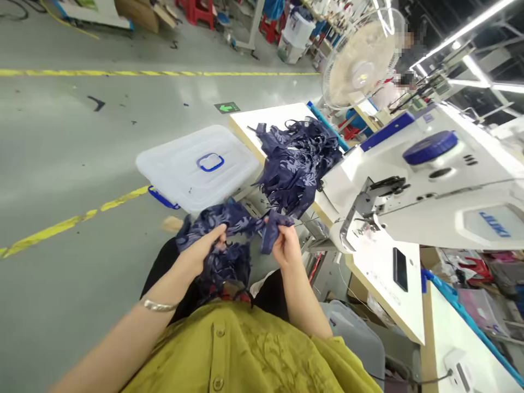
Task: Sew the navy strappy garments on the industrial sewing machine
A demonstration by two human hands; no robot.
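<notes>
Navy patterned fabric pieces (231,265) lie bunched over my lap. My left hand (207,248), with a silver bangle at the wrist, is closed on part of this bunch. To its right, my right hand (286,245) pinches a folded navy fabric strip (270,234) between thumb and fingers. The strip seems to run across towards the bunch, though the join between them is hard to make out. Just beyond my hands, a large heap of the same navy fabric strips (297,161) rests on the sewing table's corner, some ends hanging over the edge.
A white JUKI sewing machine (458,180) stands at right on its table (380,273), where a phone (400,269) lies. Left of the heap is a lidded plastic box (180,164) with blue handles. Behind it stands a large fan (360,65). People sit further back.
</notes>
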